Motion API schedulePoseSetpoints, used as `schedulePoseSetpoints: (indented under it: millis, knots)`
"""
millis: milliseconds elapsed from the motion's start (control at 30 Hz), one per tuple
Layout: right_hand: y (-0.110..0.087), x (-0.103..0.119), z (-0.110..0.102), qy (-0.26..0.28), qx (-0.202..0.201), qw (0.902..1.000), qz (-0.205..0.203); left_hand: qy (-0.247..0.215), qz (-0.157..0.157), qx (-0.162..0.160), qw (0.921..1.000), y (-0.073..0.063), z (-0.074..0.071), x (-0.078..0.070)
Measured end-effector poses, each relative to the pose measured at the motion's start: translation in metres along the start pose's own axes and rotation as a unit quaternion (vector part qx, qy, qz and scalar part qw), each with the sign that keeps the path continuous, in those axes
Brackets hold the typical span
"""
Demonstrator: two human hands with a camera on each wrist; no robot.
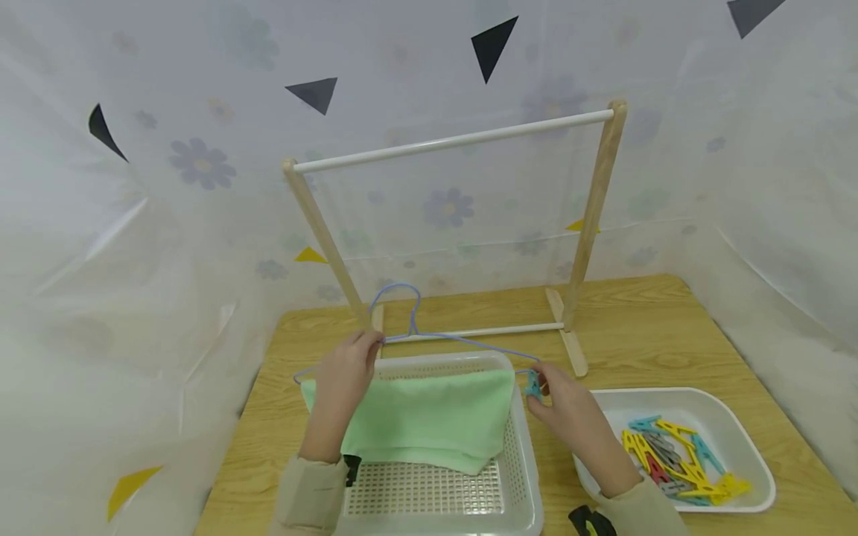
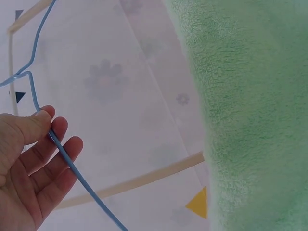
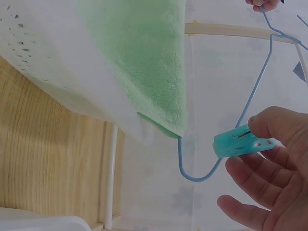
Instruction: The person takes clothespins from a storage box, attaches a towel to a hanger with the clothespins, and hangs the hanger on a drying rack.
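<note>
Left hand's (image 1: 345, 376) fingers pinch blue hanger (image 1: 462, 339) near its neck; right hand's (image 1: 568, 403) pinch teal clip (image 3: 236, 141) at its right end; green cloth (image 1: 429, 420) hangs on it over basket (image 1: 529, 461); tray (image 1: 710, 409) at 4 o'clock, strip of worktop (image 1: 643, 320) between it and basket edge; rack (image 1: 456, 140) at 12; right wrist view shows hanger's end bend, hidden in head view.
</note>
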State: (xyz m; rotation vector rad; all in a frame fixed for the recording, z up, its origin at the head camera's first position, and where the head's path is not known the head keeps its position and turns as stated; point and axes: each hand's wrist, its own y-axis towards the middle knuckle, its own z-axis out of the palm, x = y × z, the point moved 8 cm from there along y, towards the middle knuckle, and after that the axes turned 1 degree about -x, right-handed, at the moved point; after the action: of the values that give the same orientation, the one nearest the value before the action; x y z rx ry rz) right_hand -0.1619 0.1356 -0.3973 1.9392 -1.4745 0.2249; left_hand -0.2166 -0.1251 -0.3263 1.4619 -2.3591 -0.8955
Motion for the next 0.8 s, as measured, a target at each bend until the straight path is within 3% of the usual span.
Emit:
schedulePoseSetpoints:
  millis: [433,800]
  knots:
    - [0.003,0.006,-0.011,0.002,-0.044,0.999,0.002,0.007,0.03,-0.088,0.9956,0.006,-0.035,-0.012]
    - [0.005,0.012,-0.022,-0.008,-0.09,0.9958,-0.015,0.001,0.033,-0.121,0.9921,0.008,-0.053,-0.013]
